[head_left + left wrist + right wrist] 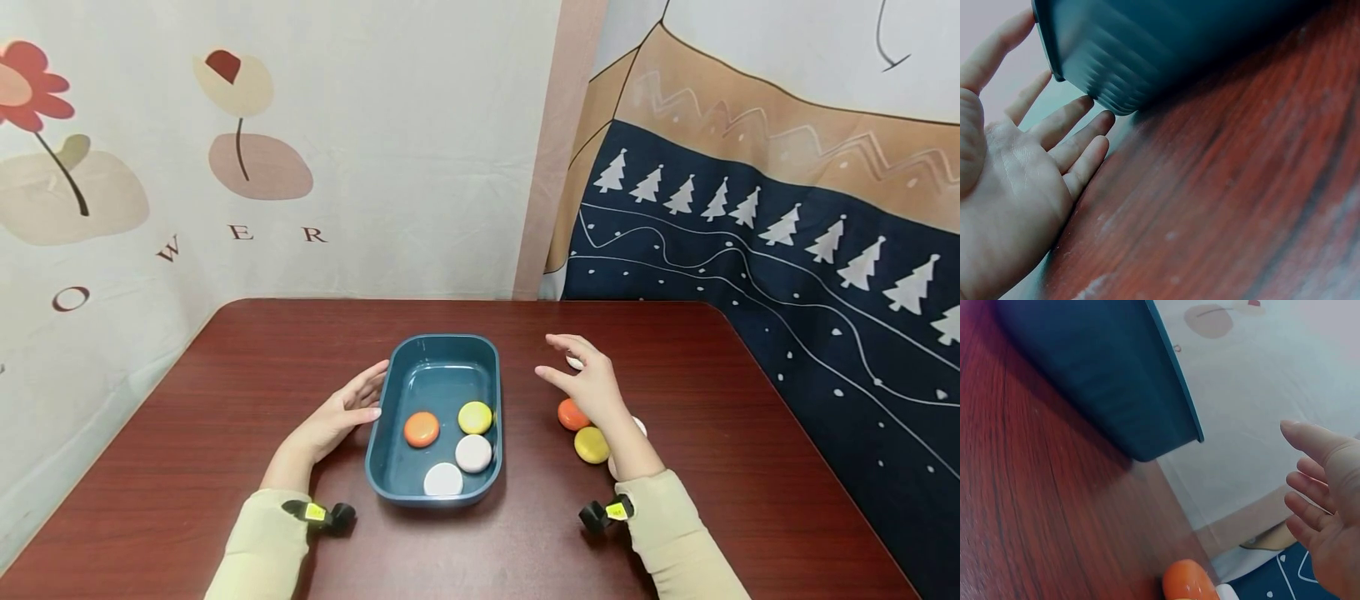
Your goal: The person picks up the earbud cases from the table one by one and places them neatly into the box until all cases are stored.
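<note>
A deep blue rectangular container (433,383) sits on the table, holding an orange disc (422,429), a yellow disc (475,417) and two white discs (473,454). My left hand (333,427) is at its left side, thumb at the rim; in the left wrist view the spread fingers (1060,125) reach its ribbed wall. To the container's right, my right hand (594,385) hovers with thumb and fingers apart, holding nothing. Under and around it lie another orange disc (572,414), another yellow disc (592,446) and several white discs (574,363), partly hidden by the hand and wrist.
The dark red wooden table (300,333) meets a pale curtain with flower prints (420,167) at the back. A navy and tan cloth with tree prints (750,250) hangs on the right. Each wrist wears a black camera (343,518) on a band over the sleeve.
</note>
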Available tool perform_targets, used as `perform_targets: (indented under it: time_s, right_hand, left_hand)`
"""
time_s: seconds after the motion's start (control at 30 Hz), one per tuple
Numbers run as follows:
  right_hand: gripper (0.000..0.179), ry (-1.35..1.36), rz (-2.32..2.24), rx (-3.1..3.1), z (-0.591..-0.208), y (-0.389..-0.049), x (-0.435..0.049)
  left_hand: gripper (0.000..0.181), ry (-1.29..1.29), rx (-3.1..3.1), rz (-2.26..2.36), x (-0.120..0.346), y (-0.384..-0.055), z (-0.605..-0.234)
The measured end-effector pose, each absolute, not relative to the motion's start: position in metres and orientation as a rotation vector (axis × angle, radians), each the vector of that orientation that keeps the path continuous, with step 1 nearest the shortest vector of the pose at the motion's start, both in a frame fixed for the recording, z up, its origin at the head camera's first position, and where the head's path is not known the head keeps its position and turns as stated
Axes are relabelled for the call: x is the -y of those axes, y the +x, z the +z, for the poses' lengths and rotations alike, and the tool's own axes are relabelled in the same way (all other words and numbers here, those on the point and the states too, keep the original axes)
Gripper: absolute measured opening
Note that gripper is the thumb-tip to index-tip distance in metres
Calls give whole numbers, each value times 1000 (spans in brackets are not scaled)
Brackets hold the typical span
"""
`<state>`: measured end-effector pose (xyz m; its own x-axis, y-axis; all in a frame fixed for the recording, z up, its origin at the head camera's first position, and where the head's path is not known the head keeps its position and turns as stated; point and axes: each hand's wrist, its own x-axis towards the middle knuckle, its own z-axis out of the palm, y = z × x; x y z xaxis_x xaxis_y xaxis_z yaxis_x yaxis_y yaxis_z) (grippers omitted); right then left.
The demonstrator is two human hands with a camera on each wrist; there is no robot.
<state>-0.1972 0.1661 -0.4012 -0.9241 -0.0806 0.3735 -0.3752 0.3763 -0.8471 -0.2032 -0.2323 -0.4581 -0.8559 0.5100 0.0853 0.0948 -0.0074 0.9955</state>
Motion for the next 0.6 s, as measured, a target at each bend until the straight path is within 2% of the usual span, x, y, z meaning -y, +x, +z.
perform_targets:
  time_s: [0.6]
  right_hand:
    - [48, 230, 1471, 2322, -420, -210, -182]
  left_hand:
    - [73, 624, -1970, 1938, 232, -204, -458]
